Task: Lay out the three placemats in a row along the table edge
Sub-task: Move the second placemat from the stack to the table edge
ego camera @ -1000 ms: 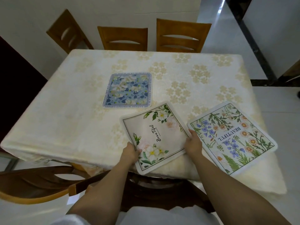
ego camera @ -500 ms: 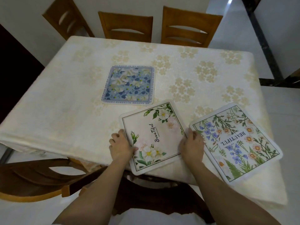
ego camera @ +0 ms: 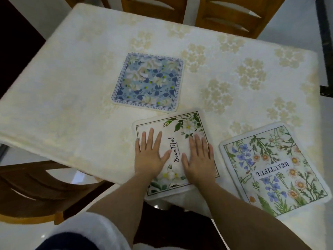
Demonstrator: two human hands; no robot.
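Observation:
Three placemats lie on the cream tablecloth (ego camera: pixel 72 114). A white mat with white flowers and the word "Beautiful" (ego camera: pixel 182 127) sits at the near edge, its front border hanging slightly over. My left hand (ego camera: pixel 150 154) and my right hand (ego camera: pixel 198 157) rest flat on it, fingers spread, palms down. A wildflower mat with "BEAUTIFUL" printed on it (ego camera: pixel 273 170) lies to the right at the near edge, skewed. A blue floral mat (ego camera: pixel 147 82) lies farther in, behind and left of the white one.
Wooden chairs (ego camera: pixel 234 17) stand along the far side of the table. A dark wooden chair (ego camera: pixel 36 188) is at the near left, below the table edge. White floor tiles show to the right.
Both hands left the white mat's side edges and now lie flat on top of it. The mat sits a little straighter. The camera has tilted closer to the table.

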